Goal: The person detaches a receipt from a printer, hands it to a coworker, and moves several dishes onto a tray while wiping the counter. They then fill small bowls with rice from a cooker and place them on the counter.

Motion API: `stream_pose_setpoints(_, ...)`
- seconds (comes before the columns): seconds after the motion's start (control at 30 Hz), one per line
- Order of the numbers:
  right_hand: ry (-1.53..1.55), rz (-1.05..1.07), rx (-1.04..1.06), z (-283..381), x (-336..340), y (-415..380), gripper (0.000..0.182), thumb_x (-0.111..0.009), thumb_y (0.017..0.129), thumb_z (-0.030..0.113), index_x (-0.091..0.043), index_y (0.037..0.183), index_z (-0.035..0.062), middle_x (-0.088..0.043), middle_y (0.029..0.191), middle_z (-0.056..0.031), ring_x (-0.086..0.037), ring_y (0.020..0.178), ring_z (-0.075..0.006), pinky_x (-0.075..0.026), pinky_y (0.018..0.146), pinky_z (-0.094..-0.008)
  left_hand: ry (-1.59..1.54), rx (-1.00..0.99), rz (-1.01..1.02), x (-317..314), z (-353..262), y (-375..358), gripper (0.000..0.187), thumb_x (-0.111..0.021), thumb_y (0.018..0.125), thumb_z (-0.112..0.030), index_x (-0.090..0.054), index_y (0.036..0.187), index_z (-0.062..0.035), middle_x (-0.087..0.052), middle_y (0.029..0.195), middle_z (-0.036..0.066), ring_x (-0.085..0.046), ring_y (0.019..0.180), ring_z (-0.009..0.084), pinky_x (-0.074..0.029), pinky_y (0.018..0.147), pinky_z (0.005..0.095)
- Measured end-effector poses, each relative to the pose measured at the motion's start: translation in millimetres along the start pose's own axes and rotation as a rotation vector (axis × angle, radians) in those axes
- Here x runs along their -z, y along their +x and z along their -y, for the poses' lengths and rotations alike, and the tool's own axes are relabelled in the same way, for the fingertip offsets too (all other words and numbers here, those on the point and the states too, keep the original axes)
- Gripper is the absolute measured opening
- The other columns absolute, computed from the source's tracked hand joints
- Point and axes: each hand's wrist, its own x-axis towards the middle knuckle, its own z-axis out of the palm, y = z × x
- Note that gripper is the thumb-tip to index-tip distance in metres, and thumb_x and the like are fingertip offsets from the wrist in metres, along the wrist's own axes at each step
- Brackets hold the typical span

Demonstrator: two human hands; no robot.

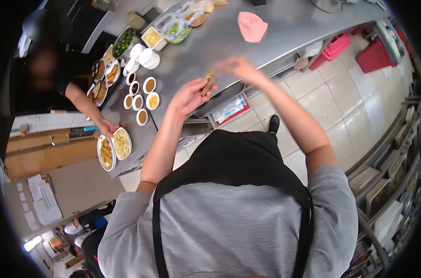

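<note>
My left hand (191,96) is raised over the edge of the steel counter (192,60), fingers closed around a small brown, elongated piece (209,83) with a yellowish upper end. Its exact kind is not clear. Just right of that piece, my right hand (242,68) is smeared by motion, so its fingers are hard to read. Small white cups of sauce (149,85) stand on the counter left of my left hand. A crumpled pink cloth (252,26) lies on the counter beyond my right hand.
A co-worker's hand (107,127) touches two oval bowls of food (121,143) at the counter's left end. Stacked white dishes (149,59), a pot of green items (124,42) and bagged food (177,31) stand farther back. Red bins (376,55) and a tray rack (382,185) are at right.
</note>
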Motion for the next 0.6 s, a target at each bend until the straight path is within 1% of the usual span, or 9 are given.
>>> stream_pose_setpoints(0.03,0.370,0.095,-0.077,1.3,-21.4,-19.1,0.030,-0.056,0.081,0.031,-0.061,0.100,0.0077,-0.061,0.091,-0.0054,-0.056,0.082,-0.0148,-0.044,0.073,-0.0260,0.009,0.025,0.013,0.6,7.3,1.0,0.035,-0.047,0.086,-0.018,-0.045,0.112,0.0050,-0.055,0.090,0.009,-0.050,0.069,0.0103,-0.042,0.057,0.0204)
stream_pose_setpoints(0.1,0.909,0.122,-0.191,-21.0,-52.2,-39.3,0.032,-0.055,0.082,0.034,-0.057,0.101,0.0082,-0.061,0.079,-0.0057,-0.054,0.077,-0.0144,-0.044,0.071,-0.0288,0.100,0.152,0.067,4.5,26.0,1.8,0.032,-0.050,0.086,-0.018,-0.047,0.109,0.0049,-0.055,0.089,0.009,-0.049,0.067,0.0077,-0.041,0.055,0.0174)
stream_pose_setpoints(0.23,1.017,0.073,-0.247,-59.7,-79.4,-67.2,0.030,-0.051,0.085,0.035,-0.050,0.104,0.0115,-0.059,0.082,-0.0077,-0.055,0.072,-0.0164,-0.045,0.067,-0.0282,0.107,0.302,0.000,-0.4,58.6,-2.8,0.028,-0.053,0.084,-0.015,-0.050,0.106,0.0032,-0.056,0.089,0.010,-0.049,0.063,0.0067,-0.042,0.054,0.0165)
stream_pose_setpoints(0.3,1.216,-0.139,-0.315,-70.1,-78.5,-71.5,0.029,-0.048,0.086,0.035,-0.043,0.103,0.0121,-0.057,0.092,-0.0087,-0.058,0.071,-0.0187,-0.046,0.067,-0.0289,0.158,0.354,0.010,1.0,63.0,-3.0,0.030,-0.054,0.083,-0.015,-0.050,0.107,0.0035,-0.057,0.090,0.011,-0.050,0.064,0.0066,-0.042,0.054,0.0165)
stream_pose_setpoints(0.33,1.264,-0.171,-0.305,-80.2,-66.1,-73.8,0.029,-0.049,0.086,0.032,-0.042,0.102,0.0102,-0.056,0.097,-0.0092,-0.058,0.083,-0.0201,-0.049,0.072,-0.0337,0.185,0.361,0.017,2.3,63.0,-3.6,0.031,-0.054,0.083,-0.015,-0.049,0.108,0.0040,-0.057,0.090,0.012,-0.051,0.064,0.0067,-0.043,0.054,0.0162)
stream_pose_setpoints(0.37,1.273,-0.184,-0.304,-94.2,-56.6,-75.5,0.029,-0.049,0.086,0.032,-0.042,0.102,0.0102,-0.056,0.097,-0.0092,-0.058,0.083,-0.0201,-0.049,0.072,-0.0337,0.213,0.365,0.023,3.8,62.0,-3.9,0.033,-0.054,0.083,-0.015,-0.049,0.109,0.0046,-0.057,0.091,0.012,-0.051,0.065,0.0068,-0.043,0.054,0.0160)
stream_pose_setpoints(0.43,1.133,-0.372,-0.530,-127.0,-44.4,-79.2,0.030,-0.052,0.084,0.031,-0.044,0.104,0.0101,-0.056,0.095,-0.0095,-0.059,0.079,-0.0191,-0.051,0.069,-0.0329,0.210,0.360,0.020,5.3,49.8,-4.1,0.034,-0.053,0.084,-0.014,-0.047,0.110,0.0057,-0.058,0.091,0.012,-0.051,0.064,0.0072,-0.044,0.054,0.0159)
stream_pose_setpoints(0.47,1.144,-0.379,-0.529,-151.7,-44.0,-82.6,0.030,-0.052,0.084,0.031,-0.044,0.104,0.0101,-0.056,0.095,-0.0095,-0.059,0.079,-0.0191,-0.051,0.069,-0.0329,0.240,0.302,-0.023,9.0,43.2,-2.6,0.033,-0.052,0.084,-0.014,-0.048,0.110,0.0055,-0.058,0.091,0.012,-0.051,0.065,0.0074,-0.044,0.054,0.0159)
stream_pose_setpoints(0.6,0.684,-0.324,-0.493,-236.6,-68.1,-90.5,0.021,-0.061,0.079,0.021,-0.053,0.091,0.0056,-0.058,0.083,-0.0076,-0.058,0.066,-0.0158,-0.051,0.060,-0.0270,0.298,0.129,-0.158,17.5,16.5,5.6,0.031,-0.050,0.085,-0.014,-0.047,0.111,0.0041,-0.057,0.093,0.012,-0.052,0.066,0.0080,-0.046,0.055,0.0167)
